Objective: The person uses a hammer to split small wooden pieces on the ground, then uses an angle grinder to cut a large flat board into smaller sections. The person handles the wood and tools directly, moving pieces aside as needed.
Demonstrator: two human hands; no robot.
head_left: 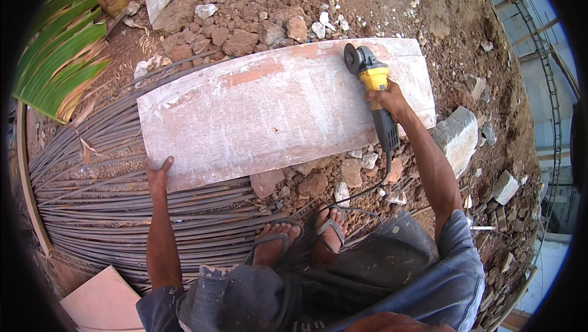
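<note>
A long, whitish wooden board with worn reddish patches lies across the ground in front of me. My left hand grips its near left corner, thumb on top and the fingers hidden beneath the edge. Over the board's right part, my right hand is wrapped round a yellow and black angle grinder. The grinder's dark disc is at the board's far edge; whether it touches the wood I cannot tell. From the grinder's rear a black cord runs down towards my feet.
Many steel rebars lie bundled on the left, under the board's left end. Rubble and a large stone block sit at the right. A green palm-like leaf hangs at far left, and a pinkish panel lies at lower left. My sandalled feet are close by.
</note>
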